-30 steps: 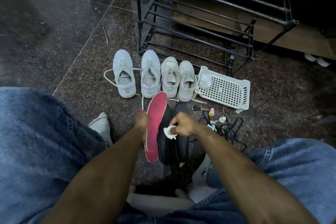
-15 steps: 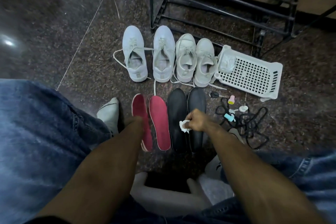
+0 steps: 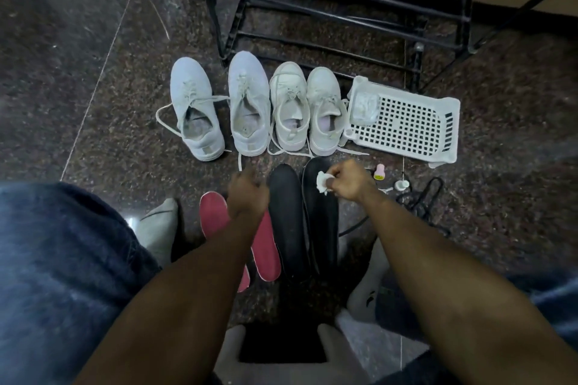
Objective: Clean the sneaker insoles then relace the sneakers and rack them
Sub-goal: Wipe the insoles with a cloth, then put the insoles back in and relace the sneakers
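Observation:
Four insoles lie side by side on the floor: two red ones (image 3: 212,216) (image 3: 267,251) and two black ones (image 3: 286,212) (image 3: 322,225). My left hand (image 3: 247,194) hovers over the top of the inner red insole with its fingers curled under, blurred, holding nothing that I can see. My right hand (image 3: 347,181) pinches a crumpled white wipe (image 3: 322,182) over the toe end of the right black insole. Beyond them stand four white sneakers in a row (image 3: 194,109) (image 3: 248,103) (image 3: 289,106) (image 3: 325,109) with loose laces.
A black metal shoe rack (image 3: 328,9) stands behind the sneakers. A white perforated basket (image 3: 406,125) lies to their right. A small pink bottle (image 3: 379,172), a white cap (image 3: 401,185) and black laces (image 3: 422,200) lie right of my right hand. A grey stool (image 3: 334,350) sits between my knees.
My left hand laid the red insole down beside the other and moved forward off it. My right hand, still with the wipe, slid up toward the toe of the right black insole.

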{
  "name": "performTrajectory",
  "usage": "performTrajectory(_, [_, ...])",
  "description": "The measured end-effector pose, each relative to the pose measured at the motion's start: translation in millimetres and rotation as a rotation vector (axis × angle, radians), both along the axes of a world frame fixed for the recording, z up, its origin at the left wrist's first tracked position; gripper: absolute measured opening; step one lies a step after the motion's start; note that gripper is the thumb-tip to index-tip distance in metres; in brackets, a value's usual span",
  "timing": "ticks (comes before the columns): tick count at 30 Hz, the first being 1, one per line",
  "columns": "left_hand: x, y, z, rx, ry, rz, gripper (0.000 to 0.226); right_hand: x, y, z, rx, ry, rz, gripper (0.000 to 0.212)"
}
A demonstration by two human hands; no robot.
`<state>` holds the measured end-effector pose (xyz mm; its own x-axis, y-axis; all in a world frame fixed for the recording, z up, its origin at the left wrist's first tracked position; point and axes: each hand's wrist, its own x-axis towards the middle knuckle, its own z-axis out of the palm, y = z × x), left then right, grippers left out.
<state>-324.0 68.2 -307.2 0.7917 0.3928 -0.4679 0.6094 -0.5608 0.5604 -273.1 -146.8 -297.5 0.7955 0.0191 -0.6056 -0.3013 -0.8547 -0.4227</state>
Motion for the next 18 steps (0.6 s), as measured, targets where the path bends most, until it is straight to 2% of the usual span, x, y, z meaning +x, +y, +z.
performTrajectory(2, [21,-17,12,0.049,-0.165,-0.257,0.04,20,-19,5,-0.005,-0.063,-0.083,0.005])
performTrajectory(4, [43,-30,16,0.143,-0.289,-0.5,0.052,39,-39,6,-0.012,-0.1,-0.201,0.008])
performTrajectory(7, [78,-39,14,0.316,-0.221,-0.758,0.067,67,-63,4,0.0,-0.17,-0.348,0.007])
performTrajectory(9, [92,-41,6,0.423,-0.152,-0.91,0.074,89,-74,3,0.007,-0.218,-0.416,0.016])
performTrajectory(13, [103,-34,-18,0.482,-0.082,-0.963,0.078,130,-82,-2,0.006,-0.346,-0.5,0.022])
performTrajectory(15, [101,-30,-28,0.525,-0.096,-0.993,0.078,140,-79,-4,-0.084,-0.384,-0.384,0.028])
performTrajectory(18, [99,-27,-36,0.519,-0.141,-0.995,0.075,139,-69,-6,-0.242,-0.284,0.103,0.04])
